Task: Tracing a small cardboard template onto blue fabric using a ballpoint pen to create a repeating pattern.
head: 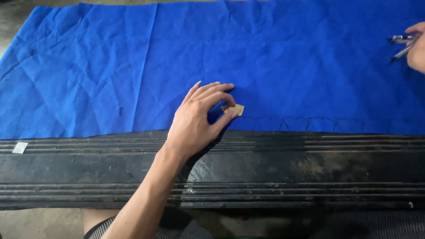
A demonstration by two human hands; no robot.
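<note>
Head view: left hand (195, 121) pinches a small cardboard template (233, 109) on blue cloth (110, 66) beside traced outlines (305, 124) — right hand (417, 48) grips pens (402, 44), far right; tracing likely calls for steady pressure.

one view only, from a camera worn on the person's head, looking steeply down and forward over the near black ribbed table edge (310, 163) onto the blue cloth (110, 66) spreading far and to both sides. it sits close, the left hand (195, 124) mid-frame, the right hand (417, 48) cut by the right border.
</note>
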